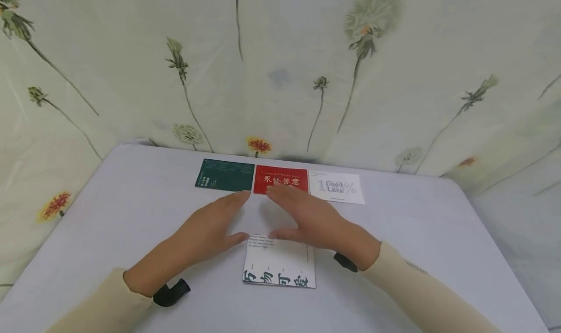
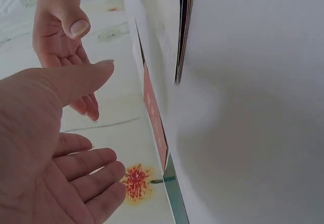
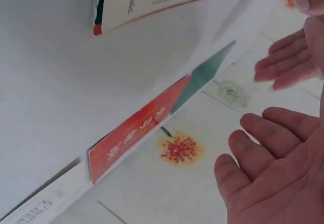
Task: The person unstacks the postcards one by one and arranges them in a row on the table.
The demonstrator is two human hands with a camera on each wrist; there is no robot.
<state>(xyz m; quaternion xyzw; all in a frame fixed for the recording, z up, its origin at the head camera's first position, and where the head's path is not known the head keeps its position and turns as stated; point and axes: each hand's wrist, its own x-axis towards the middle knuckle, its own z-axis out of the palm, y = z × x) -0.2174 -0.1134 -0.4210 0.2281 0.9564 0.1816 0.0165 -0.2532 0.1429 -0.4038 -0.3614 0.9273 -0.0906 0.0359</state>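
Note:
A small stack of cards [image 1: 279, 265] lies on the table, a white one with dark green characters on top. Beyond it, a green card [image 1: 225, 174], a red card [image 1: 280, 175] and a white "Good Luck" card [image 1: 336, 187] lie in a row. My left hand [image 1: 209, 226] hovers left of the stack, fingers extended and holding nothing. Across from it, my right hand [image 1: 313, 215] hovers over the stack's far right part, fingers extended too, covering part of the white top card and the red card's lower edge. Both wrist views show the palms bare.
A white cloth covers the table [image 1: 407, 255]. Right behind the row of cards hangs a flower-patterned curtain [image 1: 280, 80]. A black strap [image 1: 172, 292] circles the left wrist, and another dark piece [image 1: 345, 262] shows under the right one.

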